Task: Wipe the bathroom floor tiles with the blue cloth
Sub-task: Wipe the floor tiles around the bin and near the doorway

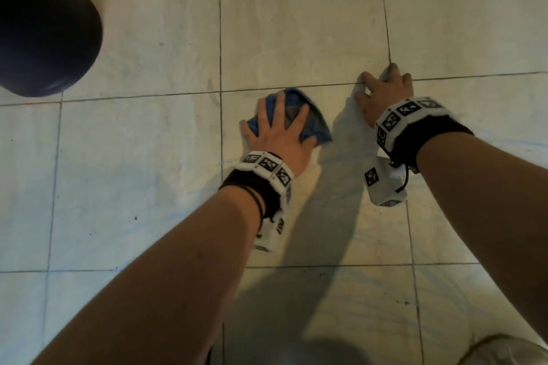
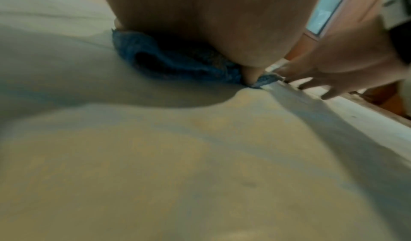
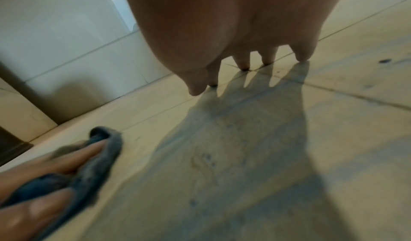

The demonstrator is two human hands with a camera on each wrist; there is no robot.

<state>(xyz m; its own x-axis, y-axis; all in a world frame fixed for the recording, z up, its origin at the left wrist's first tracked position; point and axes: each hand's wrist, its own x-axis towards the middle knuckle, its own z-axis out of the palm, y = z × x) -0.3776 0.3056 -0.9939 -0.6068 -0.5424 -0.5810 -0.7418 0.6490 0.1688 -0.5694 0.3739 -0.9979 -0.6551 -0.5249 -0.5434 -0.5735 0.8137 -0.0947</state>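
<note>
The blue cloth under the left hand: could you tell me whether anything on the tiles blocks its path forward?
Nothing visible does. The left hand presses the blue cloth flat, and the floor tiles ahead are bare. The right hand rests on the floor beside it, apart from the cloth; the dark cylindrical object stands far off to the left.

Left hand [image 1: 278,133] pressing blue cloth [image 1: 314,124]; right hand [image 1: 382,95] flat on tiles [image 1: 148,187].

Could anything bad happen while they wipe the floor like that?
Maybe. The right hand leans on floor tiles that look streaky and perhaps damp, so it might slip. The left hand presses the bunched blue cloth, so only a small patch gets wiped. Wiping far left, it could bump the dark round object.
</note>
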